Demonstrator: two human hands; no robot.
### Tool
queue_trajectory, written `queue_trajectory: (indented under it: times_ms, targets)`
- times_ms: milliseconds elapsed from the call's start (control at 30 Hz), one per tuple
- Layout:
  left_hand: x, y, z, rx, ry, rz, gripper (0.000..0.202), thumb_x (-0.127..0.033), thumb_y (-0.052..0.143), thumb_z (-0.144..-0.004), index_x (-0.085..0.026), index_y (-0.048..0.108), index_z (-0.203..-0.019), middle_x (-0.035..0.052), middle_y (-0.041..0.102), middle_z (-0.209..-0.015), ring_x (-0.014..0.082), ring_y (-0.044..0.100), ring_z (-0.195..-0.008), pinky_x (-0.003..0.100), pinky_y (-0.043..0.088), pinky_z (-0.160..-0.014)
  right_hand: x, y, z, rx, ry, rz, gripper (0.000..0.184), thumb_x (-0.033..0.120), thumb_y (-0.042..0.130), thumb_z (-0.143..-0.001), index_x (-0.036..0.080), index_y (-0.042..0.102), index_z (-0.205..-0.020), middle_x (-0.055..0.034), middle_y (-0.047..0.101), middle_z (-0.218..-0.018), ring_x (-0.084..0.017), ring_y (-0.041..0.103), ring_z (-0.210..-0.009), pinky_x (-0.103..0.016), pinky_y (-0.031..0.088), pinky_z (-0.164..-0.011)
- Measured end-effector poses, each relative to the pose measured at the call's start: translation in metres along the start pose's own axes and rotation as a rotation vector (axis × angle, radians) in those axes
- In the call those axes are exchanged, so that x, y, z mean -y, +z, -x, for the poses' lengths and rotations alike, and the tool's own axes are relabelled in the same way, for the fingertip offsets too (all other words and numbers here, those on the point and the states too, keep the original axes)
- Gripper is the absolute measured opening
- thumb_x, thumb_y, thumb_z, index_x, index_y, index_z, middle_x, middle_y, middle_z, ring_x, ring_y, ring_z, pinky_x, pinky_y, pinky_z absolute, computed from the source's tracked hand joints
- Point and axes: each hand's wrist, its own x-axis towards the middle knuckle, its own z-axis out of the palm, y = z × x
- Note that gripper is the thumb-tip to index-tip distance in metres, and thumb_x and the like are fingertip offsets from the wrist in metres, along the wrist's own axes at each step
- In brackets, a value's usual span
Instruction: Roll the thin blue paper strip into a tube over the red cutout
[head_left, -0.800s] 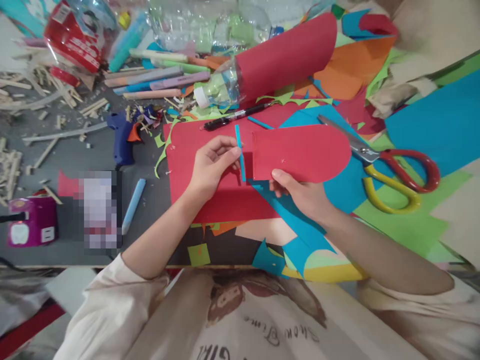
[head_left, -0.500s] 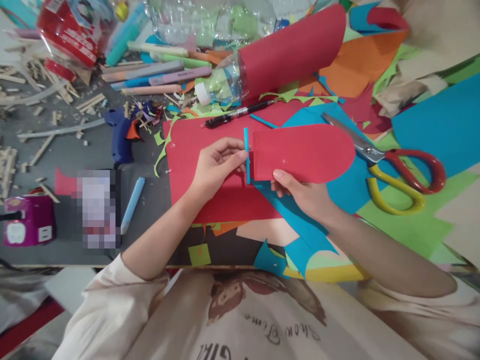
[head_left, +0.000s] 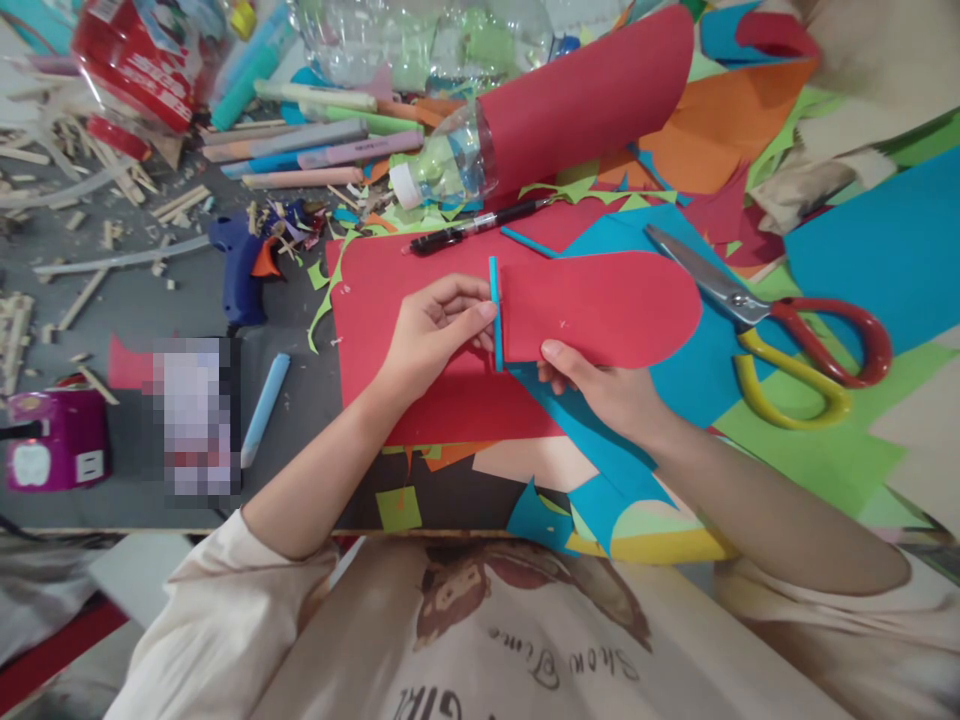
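Observation:
My left hand [head_left: 444, 325] pinches a thin blue paper strip [head_left: 496, 280], held upright between thumb and fingers. A red paper piece [head_left: 600, 305] with one rounded end is gripped at its lower edge by my right hand [head_left: 592, 380]. The straight, folded end of this red piece sits right against the strip; whether they are joined I cannot tell. Beneath both hands lie a larger red sheet [head_left: 405, 410] and blue paper [head_left: 600, 420]. Scissors [head_left: 739, 300] with red and yellow handles rest to the right of the rounded end.
A black pen [head_left: 480, 228] lies behind my hands. Further back is a plastic bottle [head_left: 450, 160] wrapped in red paper, among several markers [head_left: 322, 150]. On the left are a blue glue gun [head_left: 238, 265], a phone [head_left: 199, 420], a light-blue marker [head_left: 266, 410] and a purple box [head_left: 60, 440].
The red rounded piece has shifted slightly left, closing the gap to the blue strip. My right hand moved a little left with it; my left hand stays almost still.

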Motion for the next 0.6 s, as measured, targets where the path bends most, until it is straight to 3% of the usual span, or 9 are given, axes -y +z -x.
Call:
queue_trajectory:
  times_ms: [233, 600]
  targets:
    - [-0.0014, 0.0017, -0.0006, 0.01, -0.003, 0.049, 0.04, -0.048, 0.081, -0.06, -0.018, 0.061, -0.077, -0.007, 0.061, -0.056, 0.007, 0.06, -0.045, 0.017, 0.052, -0.047, -0.0012, -0.0001, -0.0003, 0.011, -0.007, -0.001, 0.043, 0.058, 0.059, -0.078, 0.021, 0.058, -0.057, 0.0016, 0.059, -0.057, -0.01, 0.049, -0.049, -0.027, 0.044, -0.057]
    - [0.0028, -0.0023, -0.0022, 0.04, 0.03, 0.036, 0.039, -0.048, 0.079, -0.064, -0.018, 0.061, -0.081, -0.0068, 0.063, -0.057, 0.0068, 0.062, -0.047, 0.016, 0.052, -0.048, 0.0009, -0.0001, -0.001, 0.011, 0.016, 0.01, 0.044, 0.06, 0.059, -0.077, 0.021, 0.057, -0.056, 0.0015, 0.058, -0.056, -0.01, 0.049, -0.049, -0.028, 0.044, -0.058]
